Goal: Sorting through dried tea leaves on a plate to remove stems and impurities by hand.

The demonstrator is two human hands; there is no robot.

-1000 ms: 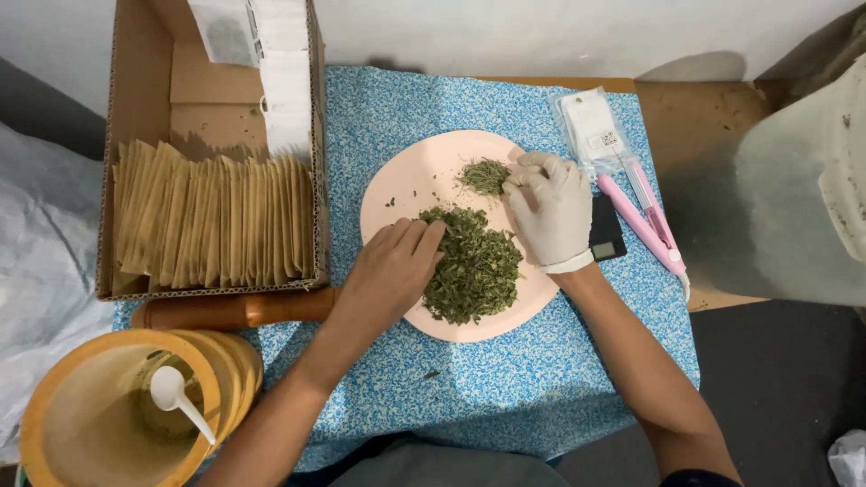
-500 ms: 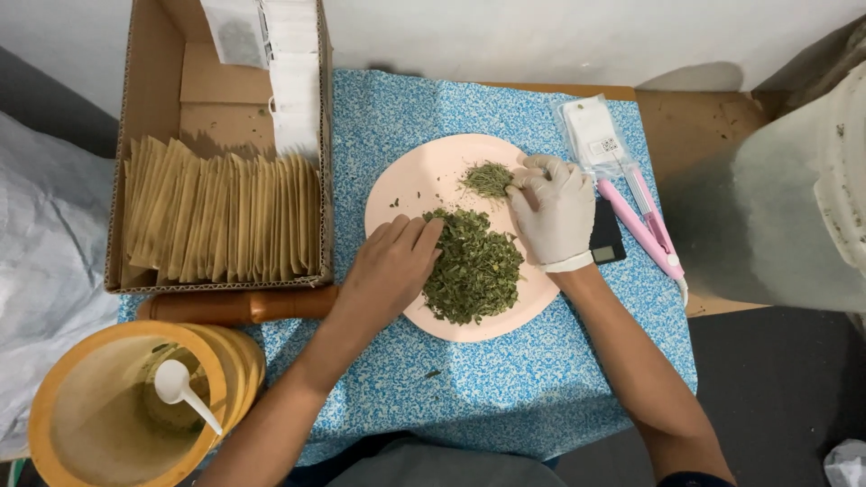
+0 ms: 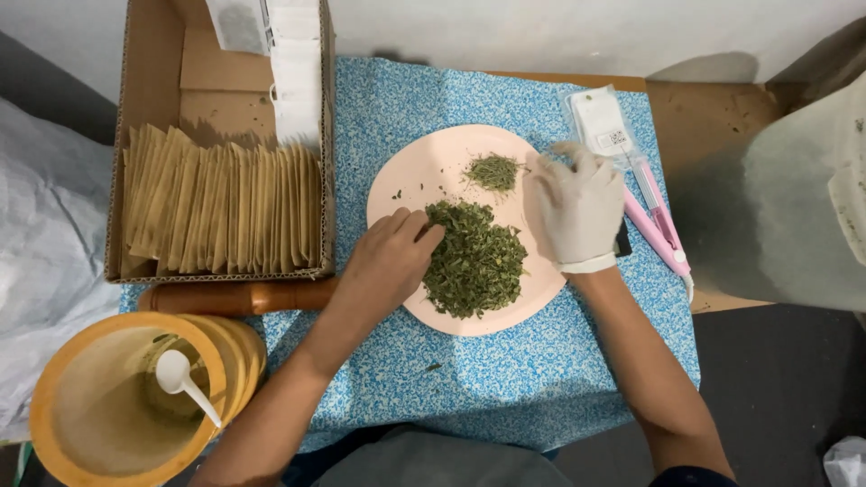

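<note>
Taking the pink plate point(image 3: 424, 180) as the marker and going left to right: far to its left and lower down sits a round yellow-orange bowl point(image 3: 54, 424) with a white plastic spoon point(image 3: 185, 383) lying in it. Above that, just left of the plate, an open cardboard box point(image 3: 144, 81) holds a tight row of tan paper sachets point(image 3: 216, 212) standing on edge, and a wooden rolling pin point(image 3: 239, 296) lies along the box's near side.

The bare left hand point(image 3: 388, 261) comes onto the plate from its left rim, fingers point(image 3: 424, 234) curled and touching the left edge of the big heap of chopped dried green leaves point(image 3: 476, 261) in the plate's middle; whether they have pinched any I cannot tell. The heap lies directly right of those fingers, so this hand is the nearer one to it.

Beyond the heap, toward the plate's far rim, is a small separate pile of green leaf bits point(image 3: 492, 171). The gloved right hand point(image 3: 577, 212) hovers over the plate's right rim, fingers loosely bent toward that small pile, with no clear hold on anything.

Right of the plate, on the blue patterned cloth point(image 3: 469, 397) covering the tabletop, lie a pink hand-held sealer point(image 3: 663, 230) and a small clear packet point(image 3: 600, 122).
</note>
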